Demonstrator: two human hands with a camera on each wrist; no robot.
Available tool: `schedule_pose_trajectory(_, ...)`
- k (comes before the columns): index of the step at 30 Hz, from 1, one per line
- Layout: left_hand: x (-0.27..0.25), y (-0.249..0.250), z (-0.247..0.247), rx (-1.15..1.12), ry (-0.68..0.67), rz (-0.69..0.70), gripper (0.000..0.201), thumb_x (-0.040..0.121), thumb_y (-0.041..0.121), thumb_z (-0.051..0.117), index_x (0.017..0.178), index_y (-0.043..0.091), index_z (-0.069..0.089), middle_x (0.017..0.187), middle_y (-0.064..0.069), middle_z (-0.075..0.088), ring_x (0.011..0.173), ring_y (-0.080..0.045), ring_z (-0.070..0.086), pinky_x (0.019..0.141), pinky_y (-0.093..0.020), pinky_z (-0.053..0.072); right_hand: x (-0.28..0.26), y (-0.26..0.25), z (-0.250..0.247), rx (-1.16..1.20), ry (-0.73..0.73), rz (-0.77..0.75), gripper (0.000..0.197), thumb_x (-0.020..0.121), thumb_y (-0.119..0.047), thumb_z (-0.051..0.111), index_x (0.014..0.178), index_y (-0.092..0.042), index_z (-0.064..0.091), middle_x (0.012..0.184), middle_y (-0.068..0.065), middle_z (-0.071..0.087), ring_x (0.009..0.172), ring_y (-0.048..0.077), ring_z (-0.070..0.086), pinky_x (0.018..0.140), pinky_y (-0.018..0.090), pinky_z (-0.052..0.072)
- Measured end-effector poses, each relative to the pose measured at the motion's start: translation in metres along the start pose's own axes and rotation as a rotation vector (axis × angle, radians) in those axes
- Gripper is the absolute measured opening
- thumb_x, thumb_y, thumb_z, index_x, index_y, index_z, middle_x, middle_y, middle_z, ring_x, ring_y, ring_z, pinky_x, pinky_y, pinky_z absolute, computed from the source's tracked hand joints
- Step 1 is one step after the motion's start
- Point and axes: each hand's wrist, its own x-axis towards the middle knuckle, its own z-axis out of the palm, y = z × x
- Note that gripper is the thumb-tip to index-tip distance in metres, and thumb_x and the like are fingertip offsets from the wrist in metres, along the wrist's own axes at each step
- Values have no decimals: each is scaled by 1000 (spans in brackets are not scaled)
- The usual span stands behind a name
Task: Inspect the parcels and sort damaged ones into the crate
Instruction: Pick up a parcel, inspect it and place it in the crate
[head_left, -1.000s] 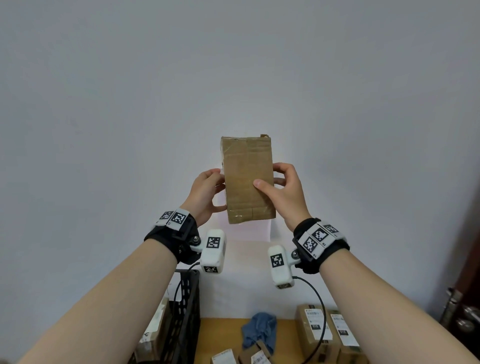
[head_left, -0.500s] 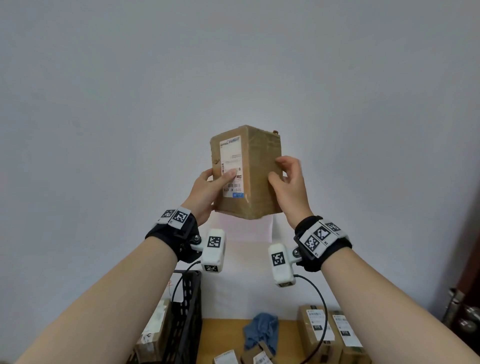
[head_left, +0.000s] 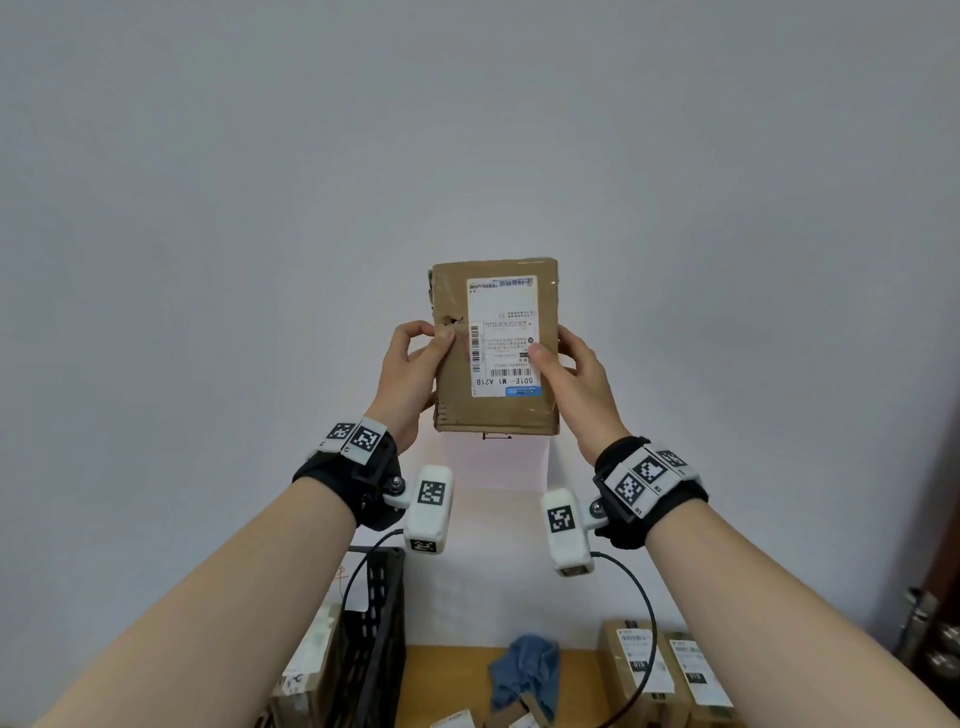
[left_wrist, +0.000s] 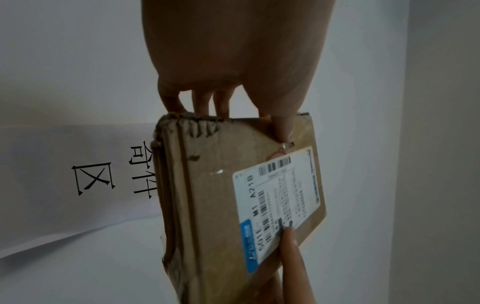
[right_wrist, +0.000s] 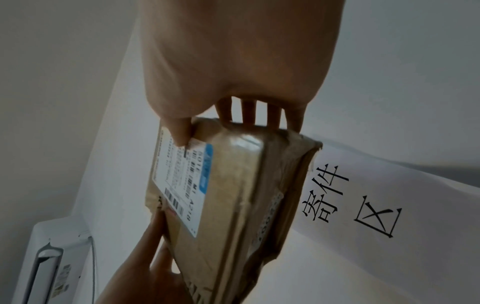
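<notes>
Both hands hold the box up high in front of the wall, so the person can look hard at it: the left hand has its fingers and thumb curled round one side, and the right hand has its fingers curled round the other side with the thumb pressed on the white label. Just beside the left thumb tip there is a torn hole, and the edge by the left fingers looks crushed. I think this box is damaged and belongs in the black crate, far below the fingers beside the worktop.
</notes>
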Motion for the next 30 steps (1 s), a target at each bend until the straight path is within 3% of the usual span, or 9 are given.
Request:
schedule_pose_trajectory(2,0,2,1,-21,11,17,18,105,37,62,112,24,52,98,2,77,78,-10,70,50,-19,49,0,2,-2,28,6,-5,39,101,-34,65,139,-30,57,131,-9,65,96,4,74,73,21,60)
schedule_pose_trajectory(7,3,3,5,-10,17,36,15,105,38,60,110,25,56,101,3,76,82,-10,70,51,-18,48,0,6,-3,58,45,23,48,100,-33,67,145,-25,54,132,-8,66,100,8,74,79,26,61)
schedule_pose_trajectory(14,5,-2,6,-4,29,-13,19,109,41,51,114,26,60,108,12,72,104,-10,67,73,-31,47,-1,4,-7,87,56,54,41,102,-27,64,142,-22,58,122,-7,73,93,5,75,70,22,60)
schedule_pose_trajectory(18,5,-6,3,34,10,-57,39,102,58,55,131,33,60,113,10,72,107,-8,67,82,-37,49,0,7,-7,106,60,65,31,103,-25,61,134,-19,62,118,-3,75,98,10,76,74,25,60)
schedule_pose_trajectory(21,4,-5,2,110,-82,-129,60,97,73,47,138,31,59,102,5,72,81,-8,66,67,-30,53,0,9,-7,116,59,80,31,103,-30,61,131,-17,57,115,-3,76,103,15,74,81,29,59)
schedule_pose_trajectory(25,-1,-3,4,92,-72,-135,57,96,63,61,137,22,58,111,3,72,85,-15,67,59,-31,54,0,11,-6,52,118,101,39,102,-35,63,127,-21,36,112,-3,73,94,8,70,73,24,53)
schedule_pose_trajectory(28,-1,-4,4,58,-31,-86,52,95,47,71,134,18,53,104,4,77,78,-7,73,56,-30,56,5,15,-6,-51,166,31,21,101,-24,65,121,-23,56,122,1,68,102,10,70,78,29,59)
schedule_pose_trajectory(30,0,-6,4,47,-28,-68,49,95,43,73,130,15,52,98,4,78,78,-10,74,56,-31,57,8,14,-5,-94,165,4,17,101,-25,65,118,-22,66,128,0,62,97,1,67,73,18,56)
